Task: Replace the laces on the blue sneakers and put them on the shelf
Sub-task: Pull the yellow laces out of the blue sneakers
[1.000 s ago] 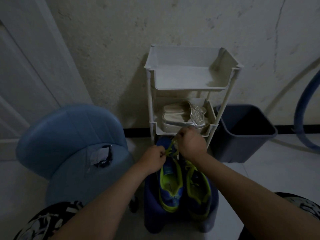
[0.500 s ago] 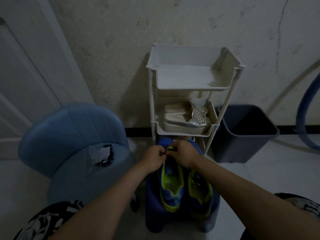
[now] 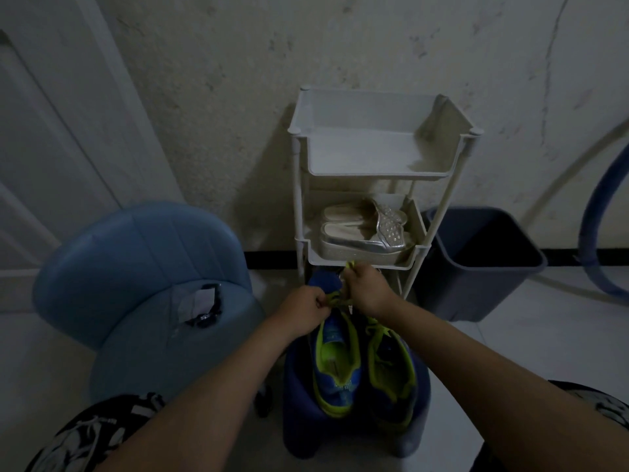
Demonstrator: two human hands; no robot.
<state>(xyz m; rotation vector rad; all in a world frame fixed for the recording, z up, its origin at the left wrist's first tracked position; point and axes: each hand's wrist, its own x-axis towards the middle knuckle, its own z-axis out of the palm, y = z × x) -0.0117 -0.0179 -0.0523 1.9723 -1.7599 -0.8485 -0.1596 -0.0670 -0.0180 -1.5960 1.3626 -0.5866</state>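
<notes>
Two blue sneakers with yellow-green trim stand side by side on a dark blue stool (image 3: 296,396), toes pointing away from me. The left sneaker (image 3: 335,366) is under my hands; the right sneaker (image 3: 391,369) lies beside it. My left hand (image 3: 304,313) and my right hand (image 3: 369,291) are both closed on the yellow-green lace (image 3: 337,299) over the left sneaker's front. A lace end sticks up above my right fist. The white tiered shelf (image 3: 377,172) stands just beyond, against the wall.
Silver sandals (image 3: 364,233) fill the shelf's middle tier. A blue padded chair (image 3: 146,284) with a torn seat stands at the left, a dark bin (image 3: 476,264) at the right. A blue hose (image 3: 599,212) curves along the right wall. A white door is at far left.
My right hand had pulled the lace up toward the shelf, dropped back beside the left hand, and now lifts slightly again with a lace end showing above it.
</notes>
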